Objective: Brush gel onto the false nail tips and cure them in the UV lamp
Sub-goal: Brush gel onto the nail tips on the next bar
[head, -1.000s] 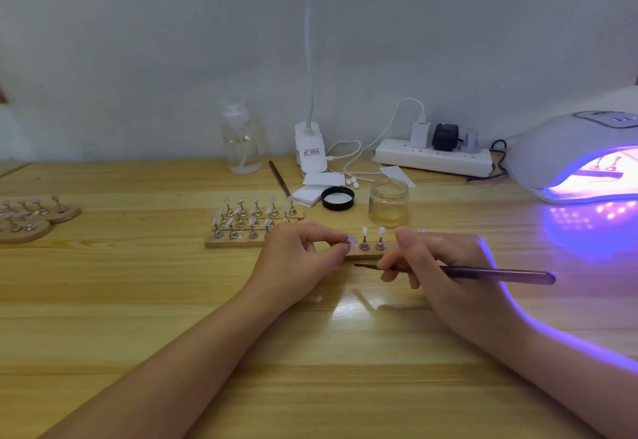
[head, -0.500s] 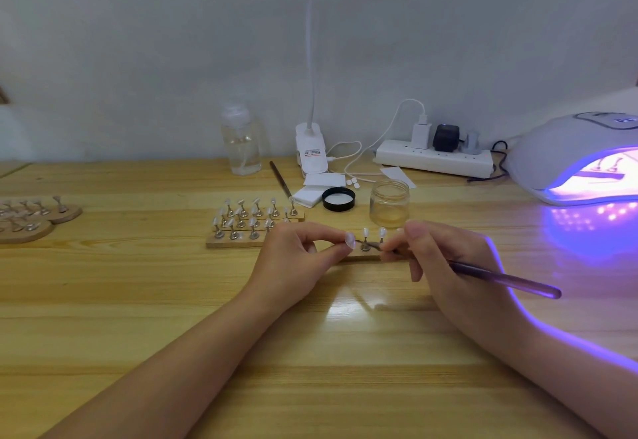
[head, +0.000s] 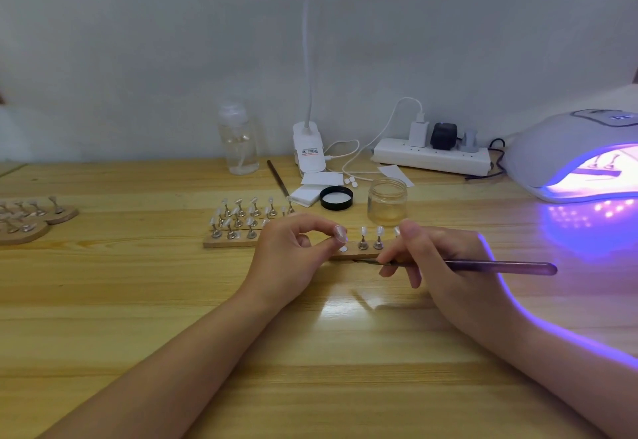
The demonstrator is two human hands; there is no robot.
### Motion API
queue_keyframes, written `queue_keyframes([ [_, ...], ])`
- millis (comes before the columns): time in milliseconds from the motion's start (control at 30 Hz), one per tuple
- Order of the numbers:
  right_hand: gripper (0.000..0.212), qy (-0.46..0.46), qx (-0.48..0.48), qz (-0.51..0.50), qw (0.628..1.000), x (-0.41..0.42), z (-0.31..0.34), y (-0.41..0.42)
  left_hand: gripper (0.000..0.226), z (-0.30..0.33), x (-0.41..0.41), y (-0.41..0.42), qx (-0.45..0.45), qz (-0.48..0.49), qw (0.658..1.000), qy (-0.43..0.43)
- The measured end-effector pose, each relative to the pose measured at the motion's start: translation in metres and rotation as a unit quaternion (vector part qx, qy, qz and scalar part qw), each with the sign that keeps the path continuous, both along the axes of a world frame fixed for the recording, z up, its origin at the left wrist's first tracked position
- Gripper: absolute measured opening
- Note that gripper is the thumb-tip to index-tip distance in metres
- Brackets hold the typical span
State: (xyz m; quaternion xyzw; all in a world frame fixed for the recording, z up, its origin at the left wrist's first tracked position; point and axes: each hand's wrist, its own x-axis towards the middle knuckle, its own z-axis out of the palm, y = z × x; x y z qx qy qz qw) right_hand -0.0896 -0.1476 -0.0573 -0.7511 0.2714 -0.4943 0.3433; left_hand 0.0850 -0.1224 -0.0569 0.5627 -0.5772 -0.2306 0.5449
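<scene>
Between both hands, left hand (head: 288,259) pinches a nail tip (head: 340,233), right hand (head: 445,266) grips the brush (head: 500,267)

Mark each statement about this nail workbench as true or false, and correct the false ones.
1. The right hand holds a purple-handled brush. True.
2. The UV lamp is switched off. False: it glows violet inside and throws light onto the table.
3. The glass jar has its lid screwed on. False: the jar is open, and the black lid lies beside it on the table.
4. The left hand pinches one false nail tip between thumb and fingers. True.
5. The clear bottle stands to the right of the power strip. False: it stands to the left of it, near the wall.
</scene>
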Motion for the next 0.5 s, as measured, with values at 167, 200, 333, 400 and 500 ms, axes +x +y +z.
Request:
queue_keyframes([
  [167,0.038,-0.009,0.001,0.001,1.000,0.0005,0.0002,-0.0003,0.021,0.0000,-0.0011,-0.0009,0.016,0.013,0.999,-0.028],
  [200,0.038,-0.010,0.003,0.001,1.000,0.0008,0.0001,-0.0003,0.023,-0.0001,-0.0008,-0.0011,0.017,0.018,0.999,-0.042],
  [333,0.038,-0.013,0.005,0.001,1.000,0.0017,-0.0001,-0.0010,0.028,-0.0020,0.0003,-0.0028,0.030,0.025,0.997,-0.073],
  [400,0.039,-0.011,0.005,-0.002,1.000,0.0013,0.0000,-0.0008,0.029,-0.0025,0.0001,-0.0032,0.033,0.022,0.996,-0.084],
  [500,0.039,-0.009,0.004,-0.002,1.000,0.0009,0.0002,-0.0010,0.030,-0.0033,0.0002,-0.0030,0.033,0.021,0.994,-0.098],
])
